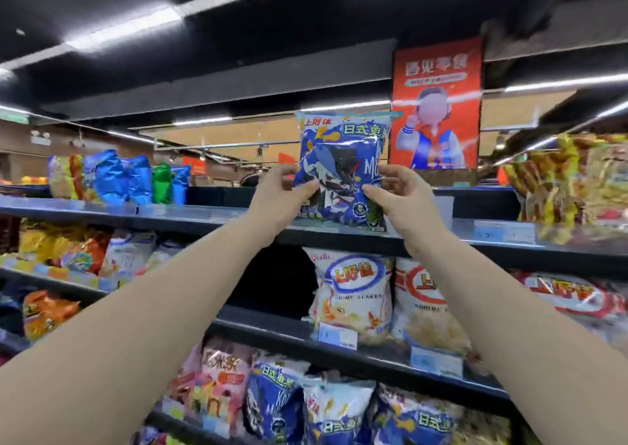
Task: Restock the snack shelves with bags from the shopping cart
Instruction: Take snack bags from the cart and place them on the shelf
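You held a blue snack bag (339,159) upright between both hands, at the middle of the top shelf (204,215). The bag stood tall, its printed front facing you, its sealed top edge well above your fingers. Its bottom edge was at the shelf's front lip; whether it rested there or hung just above could not be told.

Your left grip (277,196) was clamped on the bag's lower left edge, thumb pressed on the front and fingers curled behind. Your right grip (399,196) was clamped on the lower right edge in the same way, thumb on the front, fingers wrapped round the side. The two grips sat level with each other, with the bag's width between them.

Both forearms were bare and reached up and forward, converging toward the bag from the lower corners of the view.

On the same shelf, a cluster of blue and green bags (136,179) stood well to the left, and yellow bags (560,179) well to the right. Directly below, on the next shelf, stood white bags (353,295). Lower still lay more blue bags (275,400) of the same design. A red poster (438,71) hung behind the held bag, to its right.
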Available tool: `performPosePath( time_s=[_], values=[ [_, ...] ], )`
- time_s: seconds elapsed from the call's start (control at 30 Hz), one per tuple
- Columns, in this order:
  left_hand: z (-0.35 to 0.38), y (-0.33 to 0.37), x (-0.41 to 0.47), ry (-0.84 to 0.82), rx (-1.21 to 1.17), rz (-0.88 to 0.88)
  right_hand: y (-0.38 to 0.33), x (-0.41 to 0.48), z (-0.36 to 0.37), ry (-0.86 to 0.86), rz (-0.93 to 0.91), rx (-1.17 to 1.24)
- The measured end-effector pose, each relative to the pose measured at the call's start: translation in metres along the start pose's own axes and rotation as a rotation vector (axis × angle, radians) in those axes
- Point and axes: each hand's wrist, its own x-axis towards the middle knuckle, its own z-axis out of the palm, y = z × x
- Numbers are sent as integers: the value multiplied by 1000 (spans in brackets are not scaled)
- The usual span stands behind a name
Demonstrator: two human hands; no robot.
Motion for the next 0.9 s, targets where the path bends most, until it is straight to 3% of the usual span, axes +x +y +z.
performPosePath(
  time_s=[0.33,0.57,0.73,0.9],
  values=[
    [60,-11,81,-191,-149,85,11,64,-24,226,6,-316],
    [123,22,111,-411,-326,-59,-6,96,-83,312,29,-579],
    [166,52,138,-444,-252,-44,-19,128,-130,359,76,-739],
    [210,63,163,-541,-212,-174,-6,157,-155,322,242,-826]
  ],
)
